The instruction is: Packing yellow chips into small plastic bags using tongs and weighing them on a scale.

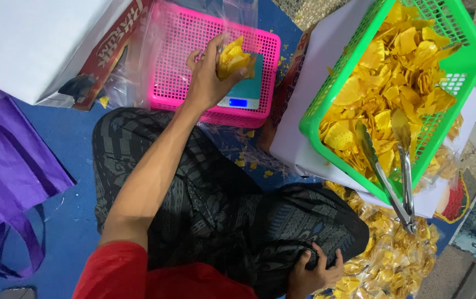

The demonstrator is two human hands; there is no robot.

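Note:
My left hand (207, 77) reaches forward and grips a small clear bag of yellow chips (233, 57). It holds the bag just above a small teal scale (249, 91) with a lit blue display, which sits on an upturned pink mesh basket (182, 50). My right hand (315, 271) rests on my knee at the bottom, fingers spread on the dark patterned cloth and holding nothing. To the right, a tilted green basket (467, 61) is heaped with loose yellow chips (398, 72), and metal tongs (398, 177) lie on them.
Several filled clear bags of chips (398, 260) lie on the floor by my right knee. A white box (27, 39) stands at the top left and a purple cloth bag (5, 166) at the left. Chip crumbs dot the blue mat (72, 182).

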